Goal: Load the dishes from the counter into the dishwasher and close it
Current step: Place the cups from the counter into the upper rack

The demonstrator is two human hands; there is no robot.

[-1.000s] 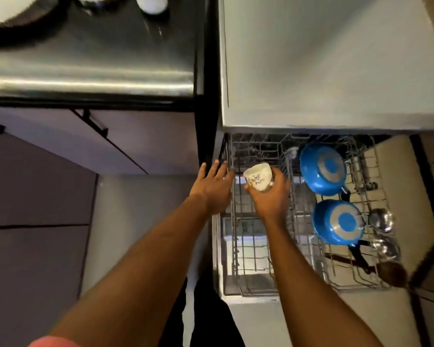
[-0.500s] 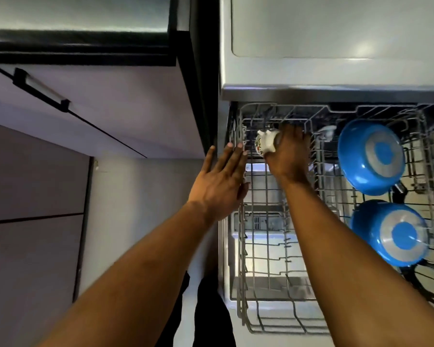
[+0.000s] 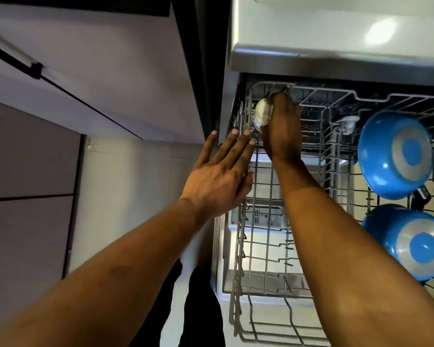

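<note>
Since half a second ago the right hand (image 3: 282, 131) has pushed the cup (image 3: 262, 112) further toward the back left corner of the rack, and the left hand (image 3: 219, 176) has stayed beside the rack's left edge.

Across the top runs the pale countertop (image 3: 336, 21), with a grey cabinet door (image 3: 98, 71) and its bar handle (image 3: 13, 57) to the left. Below the countertop, the wire dishwasher rack (image 3: 268, 249) stands pulled out, and the open dishwasher door shows through its grid.

On the rack's right side two blue pans sit bottoms up, one further back (image 3: 396, 156) and one nearer (image 3: 409, 241), close together. A small clear glass item (image 3: 347, 122) stands just left of the far pan.

With its fingers curled around the white cup, the right hand holds it at the rack's back left corner. Whether the cup rests on the wires cannot be told.

Left hand is released, fingers (image 3: 236, 146) straight and spread, tips over the rack's left rim; contact is unclear.
</note>
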